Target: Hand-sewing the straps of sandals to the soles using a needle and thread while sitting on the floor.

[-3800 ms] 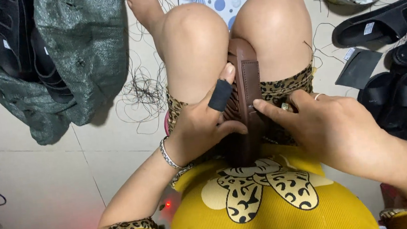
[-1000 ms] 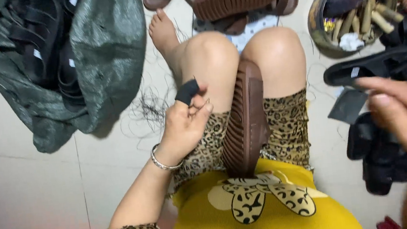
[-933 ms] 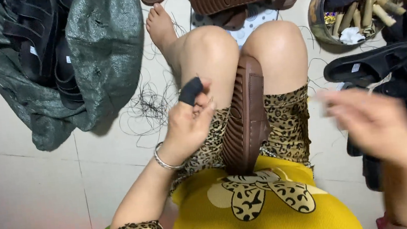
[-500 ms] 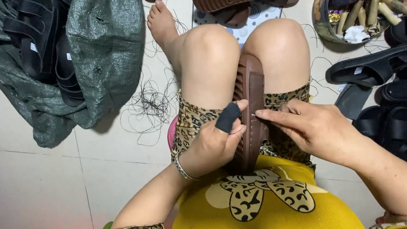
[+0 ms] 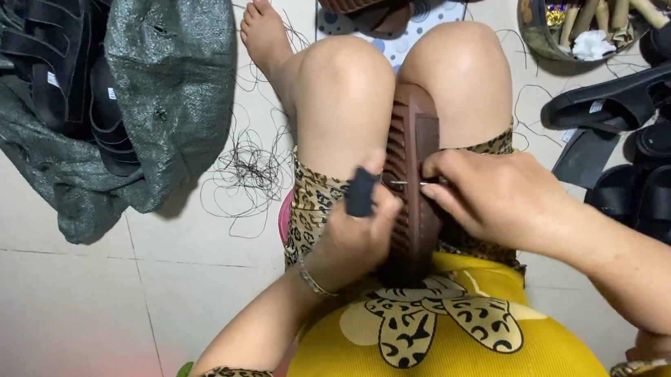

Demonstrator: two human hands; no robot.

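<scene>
Head view: brown sandal sole (image 5: 414,174) stood on edge between the knees, steadied by the left hand (image 5: 357,240), fingers curled against its ribbed side, one fingertip in a dark guard (image 5: 362,192). Right hand (image 5: 494,198) pinched a thin metal needle (image 5: 405,182) at the sole's edge; a straight, firm push probably served best. Round bowl (image 5: 540,25) held pale sticks and a white wad; grey sack (image 5: 169,73) held black sandals (image 5: 66,71)
</scene>
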